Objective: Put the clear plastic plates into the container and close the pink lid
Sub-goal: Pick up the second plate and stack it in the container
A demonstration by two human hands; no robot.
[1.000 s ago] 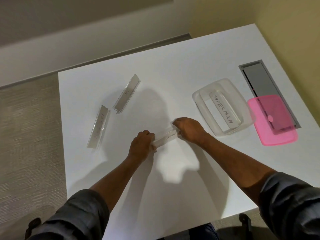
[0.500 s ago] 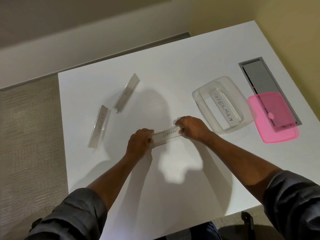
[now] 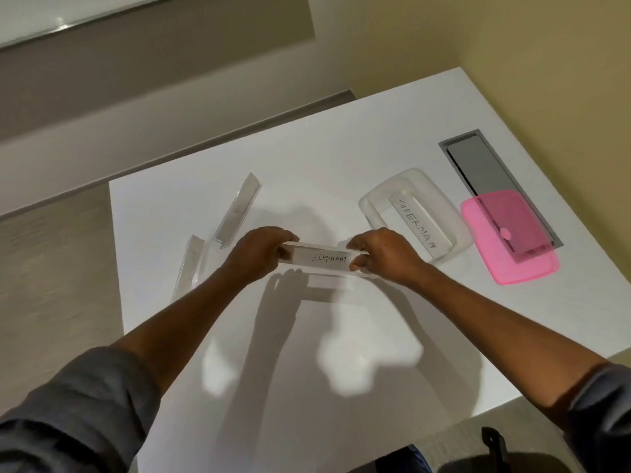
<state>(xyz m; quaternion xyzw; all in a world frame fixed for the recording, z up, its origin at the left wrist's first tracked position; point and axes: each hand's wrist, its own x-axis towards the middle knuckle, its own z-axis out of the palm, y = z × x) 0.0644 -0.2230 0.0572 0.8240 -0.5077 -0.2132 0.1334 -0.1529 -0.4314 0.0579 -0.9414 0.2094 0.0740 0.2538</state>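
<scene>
ELEPHANT plate (image 3: 324,259) held clear of the desk (image 3: 341,148), long axis running left-right, label facing up. Left hand (image 3: 259,254) grips its left end, right hand (image 3: 382,256) its right end. Container (image 3: 415,216) sits just right w/ SUPERMAN plate (image 3: 418,225) inside; pink lid (image 3: 508,237) beside it.

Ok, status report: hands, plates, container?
Both hands, left and right, grip ELEPHANT plate. SUPERMAN plate in container. Pink lid off. Path clear.
</scene>
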